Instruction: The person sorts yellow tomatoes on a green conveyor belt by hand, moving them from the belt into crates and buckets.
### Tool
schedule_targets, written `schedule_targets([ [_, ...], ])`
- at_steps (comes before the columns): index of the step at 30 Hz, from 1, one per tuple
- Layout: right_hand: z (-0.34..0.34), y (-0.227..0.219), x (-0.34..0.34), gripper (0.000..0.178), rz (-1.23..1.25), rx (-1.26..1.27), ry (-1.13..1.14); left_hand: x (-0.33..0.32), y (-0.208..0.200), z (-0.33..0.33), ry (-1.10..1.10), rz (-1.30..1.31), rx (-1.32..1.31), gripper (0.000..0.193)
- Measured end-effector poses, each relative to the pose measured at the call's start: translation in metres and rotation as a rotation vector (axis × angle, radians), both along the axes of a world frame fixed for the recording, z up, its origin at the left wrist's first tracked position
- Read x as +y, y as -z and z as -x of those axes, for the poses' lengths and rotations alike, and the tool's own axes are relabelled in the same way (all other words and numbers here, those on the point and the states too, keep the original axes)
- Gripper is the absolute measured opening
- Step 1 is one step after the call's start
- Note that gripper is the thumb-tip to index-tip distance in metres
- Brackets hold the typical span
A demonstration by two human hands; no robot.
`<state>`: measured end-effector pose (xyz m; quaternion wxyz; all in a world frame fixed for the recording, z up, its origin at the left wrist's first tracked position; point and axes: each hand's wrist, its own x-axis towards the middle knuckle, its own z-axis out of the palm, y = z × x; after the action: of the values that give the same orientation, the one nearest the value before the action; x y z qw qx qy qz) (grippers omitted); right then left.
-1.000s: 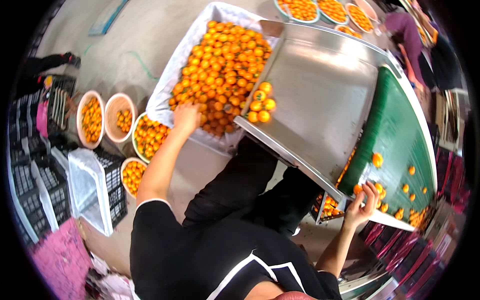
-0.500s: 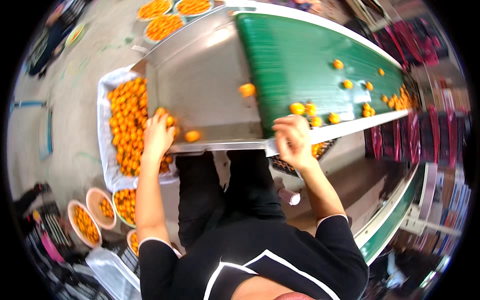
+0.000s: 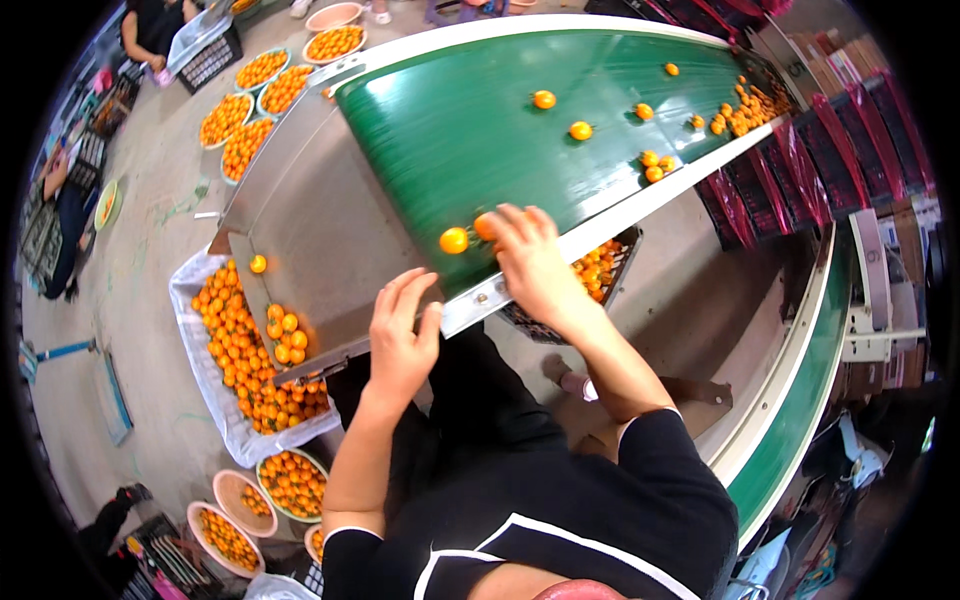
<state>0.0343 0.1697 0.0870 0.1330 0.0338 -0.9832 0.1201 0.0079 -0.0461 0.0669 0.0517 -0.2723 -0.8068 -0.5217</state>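
Observation:
My right hand [image 3: 532,262] reaches over the near edge of the green conveyor belt [image 3: 430,140], fingers stretched out and apart. Its fingertips touch a small round orange fruit [image 3: 486,227] that they partly cover. Just left of it, a second orange fruit [image 3: 453,240] with a bit of green stem lies on the belt. My left hand [image 3: 404,335] hovers over the near rim of the metal chute [image 3: 330,190], open and holding nothing. Several orange fruits [image 3: 288,337] sit at the chute's lower left end, above a white-lined crate [image 3: 195,350] full of the same fruit.
More fruits [image 3: 580,131] are scattered along the belt, with a pile [image 3: 750,110] at its far right. Under its near side stands a black crate [image 3: 622,262] with fruit. Bowls [image 3: 228,118] of fruit stand behind the chute; a seated person [image 3: 150,30] is at far left.
My view has turned, and my left hand has left the crate end of the chute for its middle rim. My right hand has gone from the belt's edge onto the fruit. Fruits now lie at the chute's end.

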Motion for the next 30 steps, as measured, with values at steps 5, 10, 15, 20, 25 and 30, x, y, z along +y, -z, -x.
schedule_targets([
  [5,0.025,-0.03,0.015,0.036,0.535,-0.026,-0.221,0.048,-0.015,0.002,0.034,0.12,0.167,0.042],
  [10,0.137,-0.005,0.079,0.052,0.216,0.153,0.012,0.079,-0.019,0.003,0.066,0.481,0.292,0.046],
  [15,0.185,0.029,0.138,0.041,0.003,-0.028,0.192,0.076,-0.015,0.003,0.089,0.481,0.324,0.042],
  [20,0.13,0.008,0.134,0.022,0.154,-0.224,0.135,0.071,-0.008,0.004,0.081,0.467,0.287,0.038],
  [25,0.065,-0.002,0.205,0.031,0.223,0.185,0.242,0.073,-0.01,0.003,0.077,0.438,0.286,0.038],
  [30,0.034,-0.016,0.199,0.038,-0.135,-0.219,0.568,0.073,-0.008,0.003,0.077,0.418,0.262,0.041],
])
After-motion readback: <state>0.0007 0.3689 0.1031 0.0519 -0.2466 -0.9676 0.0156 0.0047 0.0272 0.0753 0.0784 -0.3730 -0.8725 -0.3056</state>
